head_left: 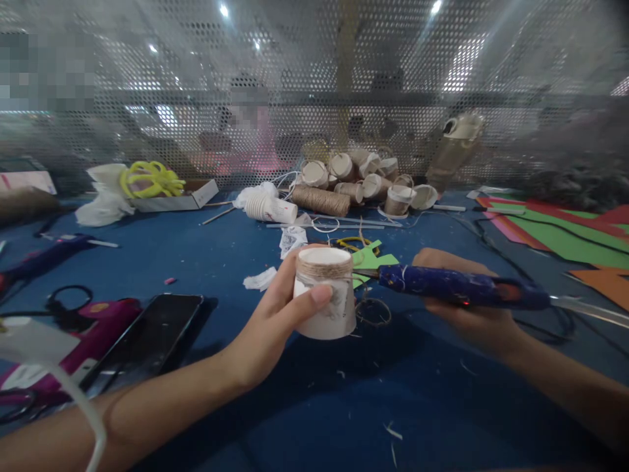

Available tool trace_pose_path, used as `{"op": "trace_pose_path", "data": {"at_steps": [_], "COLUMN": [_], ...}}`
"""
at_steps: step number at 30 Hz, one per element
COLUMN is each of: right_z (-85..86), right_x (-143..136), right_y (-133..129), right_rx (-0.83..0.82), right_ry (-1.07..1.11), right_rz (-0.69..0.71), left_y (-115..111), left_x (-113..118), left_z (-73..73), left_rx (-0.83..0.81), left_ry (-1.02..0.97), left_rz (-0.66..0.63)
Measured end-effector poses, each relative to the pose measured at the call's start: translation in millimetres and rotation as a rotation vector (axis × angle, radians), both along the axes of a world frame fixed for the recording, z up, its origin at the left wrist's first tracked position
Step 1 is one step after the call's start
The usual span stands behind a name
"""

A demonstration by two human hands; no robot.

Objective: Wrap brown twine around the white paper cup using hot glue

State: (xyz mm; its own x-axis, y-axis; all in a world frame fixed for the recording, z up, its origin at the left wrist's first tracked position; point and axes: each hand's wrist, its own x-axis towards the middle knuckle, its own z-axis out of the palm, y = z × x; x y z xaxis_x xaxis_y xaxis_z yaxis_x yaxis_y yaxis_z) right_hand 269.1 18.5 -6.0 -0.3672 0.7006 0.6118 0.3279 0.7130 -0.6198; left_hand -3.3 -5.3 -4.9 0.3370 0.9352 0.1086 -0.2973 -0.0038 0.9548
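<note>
My left hand [285, 298] is wrapped round a white paper cup [327, 321], thumb on the near side. Brown jute twine [324, 265] circles the upper part of the cup in several turns, and a loose strand hangs off to its right. In my right hand [457, 288] is a blue hot glue gun [442, 283]; its nozzle points left at the twine band. I cannot tell whether the tip touches the cup. A clear glue stick [590, 308] sticks out of the gun's rear. Most of the right fingers are hidden behind the gun.
Twine-wrapped cups [373, 187] and a twine roll [322, 200] lie at the back by a perforated metal screen [295, 98]. A phone [147, 334], a magenta glue gun [98, 328] and another blue glue gun [54, 255] lie left. Coloured sheets [565, 233] and cables are at right.
</note>
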Motion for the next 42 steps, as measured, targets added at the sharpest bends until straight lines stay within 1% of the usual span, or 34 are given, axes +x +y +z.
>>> {"op": "trace_pose_path", "data": {"at_steps": [6, 12, 16, 23, 28, 38, 42], "right_z": [1.2, -2.4, -3.4, -0.5, -2.4, -5.0, -2.9], "right_x": [-0.3, 4.3, 5.5, 3.4, 4.3, 7.1, 5.3], "right_y": [-1.4, -5.3, -6.2, -6.7, -8.1, -7.6, -9.0], "right_rx": [0.069, 0.062, 0.106, 0.154, 0.147, 0.150, 0.167], "right_ry": [-0.045, -0.095, -0.132, -0.122, -0.098, -0.105, -0.132], "right_rz": [-0.060, -0.113, -0.155, -0.136, -0.142, -0.124, -0.128], "left_y": [-2.4, -4.2, -4.2, -4.3, -5.1, -6.1, -6.3], "left_x": [1.1, 1.0, 1.0, 0.5, 1.1, 2.2, 2.7], "left_z": [-0.2, 0.2, 0.1, -0.5, 1.3, 5.1, 5.4], "left_rx": [0.036, 0.077, 0.086, 0.128, 0.124, 0.190, 0.225], "left_ry": [0.022, 0.040, 0.050, 0.093, 0.131, 0.190, 0.214], "left_rz": [0.038, 0.053, 0.063, 0.074, 0.087, 0.106, 0.131]}}
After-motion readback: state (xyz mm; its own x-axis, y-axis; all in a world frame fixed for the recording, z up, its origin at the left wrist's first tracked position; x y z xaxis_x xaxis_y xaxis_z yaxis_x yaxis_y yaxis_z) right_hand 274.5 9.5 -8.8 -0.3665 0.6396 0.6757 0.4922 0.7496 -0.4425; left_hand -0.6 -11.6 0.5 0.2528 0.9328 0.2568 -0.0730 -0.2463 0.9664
